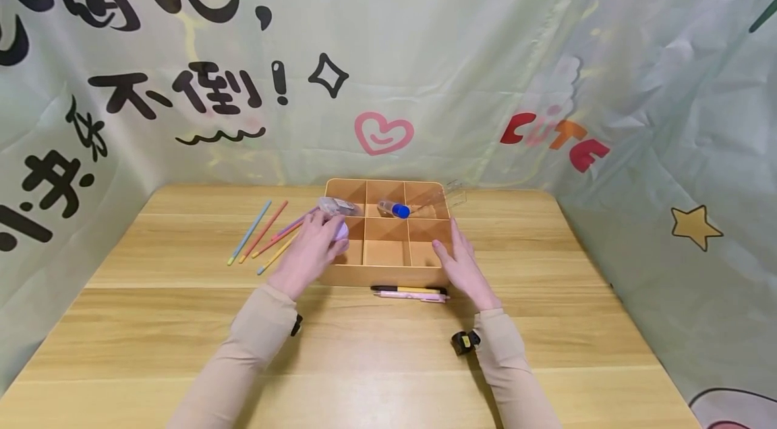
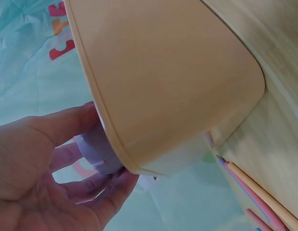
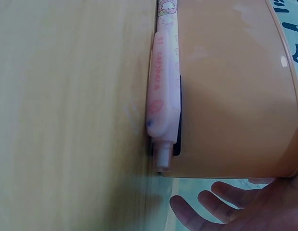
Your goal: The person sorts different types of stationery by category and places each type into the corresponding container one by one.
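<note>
My left hand (image 1: 311, 243) holds a rounded purple object (image 1: 342, 232) at the left front corner of a tan divided box (image 1: 382, 276). In the left wrist view, thumb and fingers curl round this purple object (image 2: 98, 149) at the box's rim; its exact kind is unclear. My right hand (image 1: 464, 267) is at the box's right side, thumb by the rim, fingers extended along the outer wall. Inside the box, a clear tube with a blue cap (image 1: 399, 210) lies across a rear compartment. A clear plastic-looking item (image 1: 338, 206) rests at the left rear compartment.
Several coloured pencil-like sticks (image 1: 247, 233) lie left of the box. Along its front wall are a pink pen (image 1: 413, 295) and a black-and-yellow pen (image 1: 400, 289). A transparent item (image 1: 454, 194) sticks out over the right rear corner. A printed cloth (image 1: 473, 65) hangs behind the table.
</note>
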A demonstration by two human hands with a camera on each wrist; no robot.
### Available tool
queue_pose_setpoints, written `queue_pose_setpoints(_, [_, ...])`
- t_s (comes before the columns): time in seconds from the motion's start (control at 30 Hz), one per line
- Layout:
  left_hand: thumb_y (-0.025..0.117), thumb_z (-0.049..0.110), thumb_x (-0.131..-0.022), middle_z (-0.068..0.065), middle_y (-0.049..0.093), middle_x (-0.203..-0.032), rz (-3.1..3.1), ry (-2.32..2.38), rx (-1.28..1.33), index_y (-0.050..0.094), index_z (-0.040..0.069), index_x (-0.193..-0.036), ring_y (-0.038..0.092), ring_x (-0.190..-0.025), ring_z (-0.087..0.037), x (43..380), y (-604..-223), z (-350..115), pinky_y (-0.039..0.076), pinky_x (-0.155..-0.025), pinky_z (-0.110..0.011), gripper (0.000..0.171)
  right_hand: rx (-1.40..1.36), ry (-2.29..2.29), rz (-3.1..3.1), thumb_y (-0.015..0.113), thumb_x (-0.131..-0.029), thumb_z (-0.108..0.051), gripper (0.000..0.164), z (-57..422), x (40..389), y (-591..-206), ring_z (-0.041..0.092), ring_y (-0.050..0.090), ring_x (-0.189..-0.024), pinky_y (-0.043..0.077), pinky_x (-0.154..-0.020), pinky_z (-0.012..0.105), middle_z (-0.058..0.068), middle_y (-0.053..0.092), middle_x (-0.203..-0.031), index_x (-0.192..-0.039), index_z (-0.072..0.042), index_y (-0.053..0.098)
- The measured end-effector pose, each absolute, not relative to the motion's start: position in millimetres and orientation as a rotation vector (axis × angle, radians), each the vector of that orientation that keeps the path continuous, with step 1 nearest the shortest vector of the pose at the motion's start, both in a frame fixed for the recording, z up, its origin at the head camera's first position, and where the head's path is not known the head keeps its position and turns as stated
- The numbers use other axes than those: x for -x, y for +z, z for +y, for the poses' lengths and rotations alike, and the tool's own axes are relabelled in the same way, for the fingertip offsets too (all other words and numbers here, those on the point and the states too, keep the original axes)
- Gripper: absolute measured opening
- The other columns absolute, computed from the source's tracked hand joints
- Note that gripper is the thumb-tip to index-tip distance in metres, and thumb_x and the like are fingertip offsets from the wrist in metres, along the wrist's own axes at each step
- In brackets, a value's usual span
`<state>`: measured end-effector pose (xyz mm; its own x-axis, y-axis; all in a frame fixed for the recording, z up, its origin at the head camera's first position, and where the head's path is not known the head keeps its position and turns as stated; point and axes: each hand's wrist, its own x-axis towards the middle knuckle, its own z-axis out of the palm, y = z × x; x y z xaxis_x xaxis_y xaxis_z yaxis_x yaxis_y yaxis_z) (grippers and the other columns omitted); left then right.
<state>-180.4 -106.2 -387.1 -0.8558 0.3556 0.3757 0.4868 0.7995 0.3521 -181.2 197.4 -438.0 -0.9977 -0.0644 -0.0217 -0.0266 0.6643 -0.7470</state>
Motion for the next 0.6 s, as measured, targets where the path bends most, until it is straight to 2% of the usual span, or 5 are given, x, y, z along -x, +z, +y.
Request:
queue_pose_setpoints(0.23, [0.079,0.02,-0.088,-0.023,0.064,-0.116,-2.725,-0.602,0.654,0.067,0.002,-0.121,0.063,-0.104,-0.037,186,-387,-100,0.058,-0.084,-0.049,0.039,0.073,-1.27,2.821,0.04,-0.108,-0.04,0.077,197,182,-439,0.051,-0.001,-0.154,0.007,-0.124,0.068,0.029,0.003,-0.167,-0.162,-0.008,-0.005])
queue_pose_setpoints(0.47, [0.08,0.027,-0.086,-0.012,0.072,-0.099,-2.834,-0.369,0.634,0.071,0.01,-0.115,0.068,-0.087,-0.028,192,-383,-96,0.054,-0.069,-0.042,0.035,0.078,-1.277,2.828,0.042,-0.108,-0.038,0.077,197,182,-439,0.052,0.001,-0.154,0.007,-0.123,0.069,0.031,0.004,-0.167,-0.162,-0.007,-0.003])
queue_pose_setpoints(0.6, [0.081,0.027,-0.085,-0.006,0.074,-0.093,-2.911,-0.303,0.614,0.073,0.014,-0.107,0.068,-0.08,-0.026,195,-381,-94,0.052,-0.069,-0.042,0.027,0.083,-1.271,2.833,0.041,-0.108,-0.038,0.077,197,182,-439,0.053,0.001,-0.153,0.006,-0.124,0.068,0.031,0.004,-0.166,-0.162,-0.007,-0.004])
